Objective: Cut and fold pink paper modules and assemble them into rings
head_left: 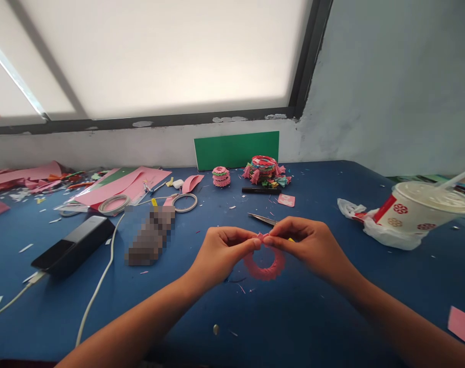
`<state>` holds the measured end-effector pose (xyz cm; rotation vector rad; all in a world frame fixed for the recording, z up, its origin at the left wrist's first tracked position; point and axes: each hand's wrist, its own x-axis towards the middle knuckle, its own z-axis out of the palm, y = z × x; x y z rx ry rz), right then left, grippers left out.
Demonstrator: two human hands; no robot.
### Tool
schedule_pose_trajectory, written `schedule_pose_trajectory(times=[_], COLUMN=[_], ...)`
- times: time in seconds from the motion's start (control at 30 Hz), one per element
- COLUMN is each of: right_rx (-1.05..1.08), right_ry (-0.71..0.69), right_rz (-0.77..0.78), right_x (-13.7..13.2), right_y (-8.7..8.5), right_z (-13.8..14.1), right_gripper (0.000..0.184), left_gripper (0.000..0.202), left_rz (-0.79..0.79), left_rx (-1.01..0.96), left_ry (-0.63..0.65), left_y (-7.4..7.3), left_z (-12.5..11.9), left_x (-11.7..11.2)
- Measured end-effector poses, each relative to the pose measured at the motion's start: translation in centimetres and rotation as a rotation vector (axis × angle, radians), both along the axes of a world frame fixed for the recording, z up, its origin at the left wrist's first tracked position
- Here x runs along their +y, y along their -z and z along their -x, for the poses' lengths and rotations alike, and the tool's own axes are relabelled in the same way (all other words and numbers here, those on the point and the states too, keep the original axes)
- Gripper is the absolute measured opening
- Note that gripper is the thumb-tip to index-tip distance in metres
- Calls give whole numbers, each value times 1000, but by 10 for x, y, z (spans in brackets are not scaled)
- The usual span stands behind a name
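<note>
Between my two hands hangs a pink folded-paper ring (265, 271) with a jagged outer edge, above the blue table. My left hand (227, 253) pinches its top edge from the left between thumb and fingers. From the right, my right hand (299, 237) pinches the same top part, its fingertips close to those of my left hand. A pair of scissors (261, 219) lies just beyond my right hand, its blades pointing left and its handles mostly hidden. Farther back stand a small stack of pink paper rings (221, 177) and a larger multicoloured stack (262, 171).
A black marker (260, 190) lies before the larger stack. Tape rolls (185, 203), pink paper sheets (113, 189), a black phone-like device (75, 243) and a white cable (102, 281) occupy the left. A large paper cup (420, 212) with a straw stands right. Paper scraps dot the blue table (332, 317).
</note>
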<state>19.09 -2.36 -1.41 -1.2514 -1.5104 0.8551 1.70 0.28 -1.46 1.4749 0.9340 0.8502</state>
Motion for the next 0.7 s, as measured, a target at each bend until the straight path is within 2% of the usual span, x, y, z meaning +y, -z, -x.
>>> schedule_pose_trajectory(times=[0.23, 0.33, 0.43, 0.57, 0.7], right_rx=[74, 17, -140, -356, -471], right_ry=[-21, -28, -75, -113, -97], right_rz=[16, -50, -279, -753, -1004], right_x=[-1, -3, -6, -12, -18], right_y=[1, 0, -1, -5, -9], right_z=[-3, -8, -12, -10, -4], right_gripper=[24, 23, 15, 16, 14], left_gripper=[19, 17, 10, 5, 6], left_rz=[-37, -161, -539, -1137, -1443], left_rx=[-19, -23, 39, 63, 103], left_ry=[29, 45, 13, 4, 47], left_y=[-2, -2, -2, -4, -7], left_z=[0, 3, 6, 12, 17], left_x=[-1, -2, -3, -3, -6])
